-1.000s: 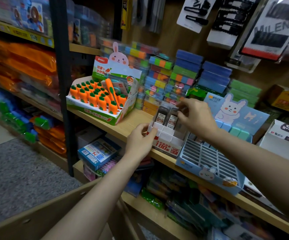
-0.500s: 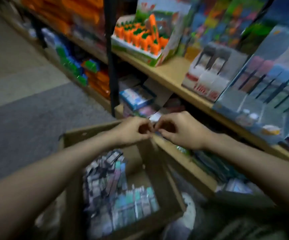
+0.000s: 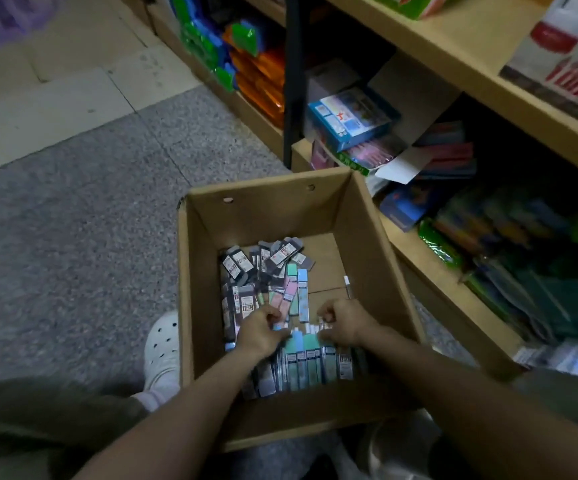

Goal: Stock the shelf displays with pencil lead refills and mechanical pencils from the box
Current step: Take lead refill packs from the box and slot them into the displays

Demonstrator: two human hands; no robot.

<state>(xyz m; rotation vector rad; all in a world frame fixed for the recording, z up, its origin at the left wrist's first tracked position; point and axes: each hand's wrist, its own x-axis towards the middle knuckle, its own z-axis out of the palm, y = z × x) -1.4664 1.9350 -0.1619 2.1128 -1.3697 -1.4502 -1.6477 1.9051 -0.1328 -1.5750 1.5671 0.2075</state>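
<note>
Both hands reach into the cardboard box (image 3: 273,209) on the floor, left hand (image 3: 259,331) and right hand (image 3: 345,323) with fingers curled onto the near refill packs (image 3: 306,358), apparently gathering a batch for the shelf (image 3: 481,50).

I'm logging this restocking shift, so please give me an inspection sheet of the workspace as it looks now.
Surface: grey speckled floor; the cardboard box stands on it beside the shelves.
Job's things: small packs, dark and pastel, lie loose in the box; a row of packs stands at its near wall.
Clutter: blue carton and mixed stationery on the lower shelf.
Grippers: left hand and right hand are both in the box, fingers curled on packs.
Cables: nothing seen.
Surroundings: wooden shelf board above; a white clog beside the box.
</note>
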